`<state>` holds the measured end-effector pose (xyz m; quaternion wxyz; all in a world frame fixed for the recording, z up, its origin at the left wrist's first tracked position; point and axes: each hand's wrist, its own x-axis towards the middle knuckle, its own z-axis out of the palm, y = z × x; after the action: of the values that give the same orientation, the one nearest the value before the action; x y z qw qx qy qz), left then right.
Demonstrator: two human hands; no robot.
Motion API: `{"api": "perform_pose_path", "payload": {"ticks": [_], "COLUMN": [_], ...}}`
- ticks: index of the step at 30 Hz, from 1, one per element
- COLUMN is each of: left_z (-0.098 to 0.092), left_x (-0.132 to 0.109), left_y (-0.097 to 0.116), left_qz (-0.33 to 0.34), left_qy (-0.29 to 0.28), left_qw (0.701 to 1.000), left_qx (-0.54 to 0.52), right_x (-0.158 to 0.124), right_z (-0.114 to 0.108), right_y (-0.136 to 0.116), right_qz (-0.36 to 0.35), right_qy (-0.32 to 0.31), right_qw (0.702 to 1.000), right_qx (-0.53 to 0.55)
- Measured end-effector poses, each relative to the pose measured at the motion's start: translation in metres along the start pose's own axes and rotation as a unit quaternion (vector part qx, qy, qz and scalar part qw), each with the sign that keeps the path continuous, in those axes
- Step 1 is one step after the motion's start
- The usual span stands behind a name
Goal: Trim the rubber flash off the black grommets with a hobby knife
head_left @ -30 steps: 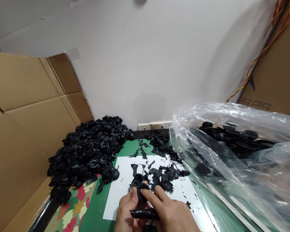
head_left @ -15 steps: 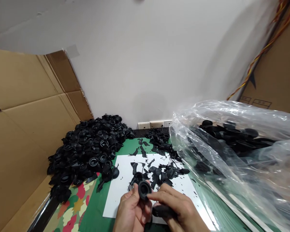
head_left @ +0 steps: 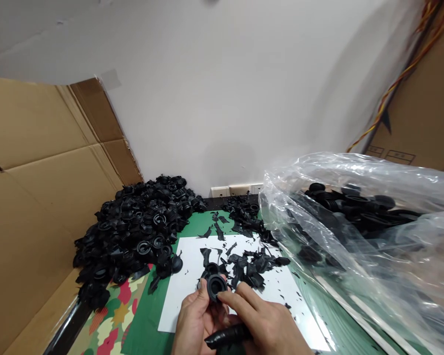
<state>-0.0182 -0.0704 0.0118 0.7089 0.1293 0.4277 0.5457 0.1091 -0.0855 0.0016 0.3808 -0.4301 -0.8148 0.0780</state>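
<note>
My left hand [head_left: 197, 315] grips a round black rubber part [head_left: 216, 287], its ringed opening turned up toward me. My right hand [head_left: 268, 318] has its index fingertip on the lower rim of that part. Under its fingers, the right hand also holds a long, dark, shiny object [head_left: 229, 336] that looks like a handle; its far end is hidden. Just beyond the hands, another black rubber part [head_left: 211, 268] lies on the white sheet [head_left: 187, 256], next to torn black scraps [head_left: 249, 266].
A large heap of black rubber parts [head_left: 133, 222] stands at left, against cardboard [head_left: 52, 197]. On the right, a clear plastic bag [head_left: 340, 162] holds more black pieces [head_left: 358, 202]. Beneath the sheet is a green mat [head_left: 198, 224]. Wall sockets [head_left: 240, 190] sit behind.
The held rubber part and both hands have shifted slightly left. The dark object in my right hand has swung left and now lies lower, across in front of my left palm.
</note>
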Motion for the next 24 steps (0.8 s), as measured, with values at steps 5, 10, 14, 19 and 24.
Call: {"api": "perform_pose_path", "payload": {"ticks": [5,10,14,19,24], "left_z": [0.006,0.011,0.007,0.012,0.013], "left_x": [-0.006,-0.006,-0.001,-0.002,-0.003], "left_y": [0.003,0.003,-0.001,0.001,0.0], "left_qz": [0.007,-0.017,-0.004,0.01,0.014], "left_qy": [-0.012,-0.003,0.003,0.015,0.01], "left_qw": [1.0,1.0,1.0,1.0,1.0], "left_qx": [0.007,0.017,0.019,0.015,0.025], "right_x": [0.004,0.004,0.004,-0.002,-0.004], "right_z": [0.015,0.019,0.004,0.007,0.018], "right_y": [0.001,0.002,0.003,0.006,0.007], "right_qz": [-0.003,-0.001,0.023,0.017,0.007], "right_qy": [0.049,0.04,-0.035,-0.022,0.007], "right_qw": [0.997,0.999,0.998,0.999,1.0], "right_qx": [-0.061,-0.014,0.048,0.023,-0.029]}}
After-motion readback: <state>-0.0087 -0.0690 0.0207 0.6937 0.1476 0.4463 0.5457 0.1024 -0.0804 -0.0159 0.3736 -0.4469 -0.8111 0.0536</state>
